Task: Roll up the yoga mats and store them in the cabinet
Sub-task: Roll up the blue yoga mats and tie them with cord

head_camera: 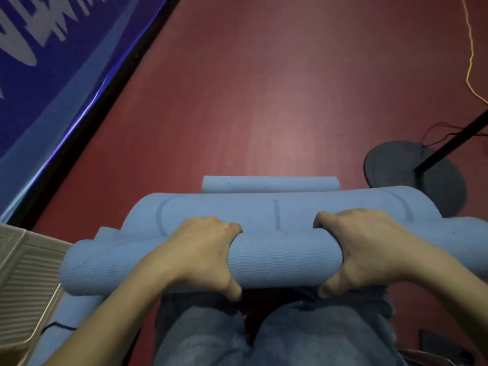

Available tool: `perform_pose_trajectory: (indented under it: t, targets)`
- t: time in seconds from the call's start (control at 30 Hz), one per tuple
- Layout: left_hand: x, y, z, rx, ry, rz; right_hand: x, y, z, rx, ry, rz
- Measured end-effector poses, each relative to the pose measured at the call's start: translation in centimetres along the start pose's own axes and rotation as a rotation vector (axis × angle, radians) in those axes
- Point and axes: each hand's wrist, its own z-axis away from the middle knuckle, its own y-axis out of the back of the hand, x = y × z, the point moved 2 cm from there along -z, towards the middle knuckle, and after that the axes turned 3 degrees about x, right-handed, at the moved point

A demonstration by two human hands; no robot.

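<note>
A light blue yoga mat (282, 260) is rolled into a thick tube that lies crosswise in front of my knees. My left hand (203, 252) grips the roll left of its middle, fingers curled over the top and thumb underneath. My right hand (364, 247) grips it the same way right of the middle. A stretch of the same blue mat (277, 210) curves away just beyond the roll. A second, smaller blue roll (269, 184) lies on the red floor behind it.
A blue banner with white lettering (45, 62) runs along the left. A beige slatted case (23, 281) sits at the lower left. A black stand base (396, 165) with a pole and cables is at the right. Red floor (264, 88) stretches ahead.
</note>
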Motion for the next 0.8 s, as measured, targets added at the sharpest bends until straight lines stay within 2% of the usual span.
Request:
perform_pose_trajectory:
  t: [0.23,0.33,0.5,0.63,0.7,0.8]
  targets:
    - [-1.4,0.1,-2.3,-0.044,-0.040,0.156,1.3,1.7,-3.3,-0.192,0.003,-0.203]
    - [-1.3,-0.4,-2.0,0.067,-0.113,0.137,1.8,1.7,-3.9,-0.225,0.013,-0.262]
    - [-0.5,0.3,-0.5,0.220,-0.068,0.131,2.4,1.1,-3.9,-0.204,0.013,-0.278]
    - [1.7,-0.5,0.3,0.359,-0.076,-0.110,2.5,1.5,-4.0,-0.224,-0.004,-0.319]
    - [2.1,-1.7,0.4,0.361,-0.087,-0.199,2.1,1.3,-3.6,-0.164,0.006,-0.297]
    - [1.7,-2.0,-0.1,0.318,-0.044,-0.258,1.7,0.9,-2.6,0.013,0.029,-0.324]
